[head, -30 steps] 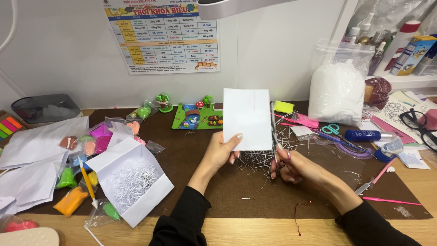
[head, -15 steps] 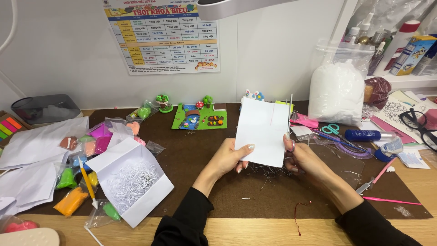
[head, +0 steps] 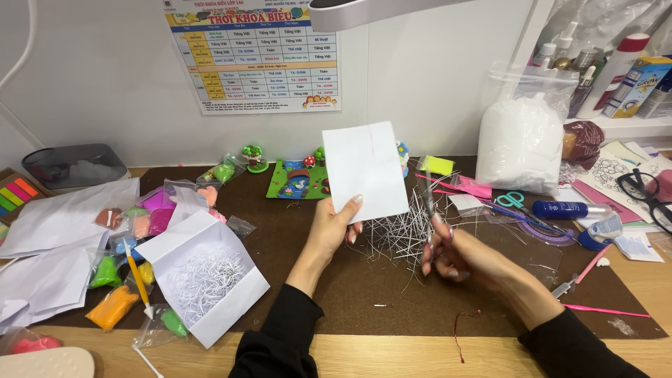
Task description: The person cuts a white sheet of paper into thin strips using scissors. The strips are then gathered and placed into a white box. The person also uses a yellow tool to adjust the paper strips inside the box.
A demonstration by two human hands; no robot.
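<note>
My left hand (head: pixel 334 227) holds a white sheet of paper (head: pixel 364 171) upright by its lower edge, above the brown mat. My right hand (head: pixel 451 252) grips a pair of small scissors (head: pixel 429 203), blades pointing up just right of the sheet. A pile of thin white paper strips (head: pixel 402 234) lies on the mat between and behind the hands. To the left an open folded white paper (head: pixel 203 276) holds more shredded strips.
Bags of coloured clay (head: pixel 115 304) and white sheets (head: pixel 56 231) lie at the left. A green clay scene (head: pixel 297 182) sits at the back. A bag of white filling (head: pixel 521 136), blue scissors (head: pixel 511 201), a glue tube (head: pixel 567 209) and glasses (head: pixel 644 196) stand right.
The sheet has been lifted and turned upright again, left of where it was. My right hand with the scissors dropped lower and away from the sheet's edge.
</note>
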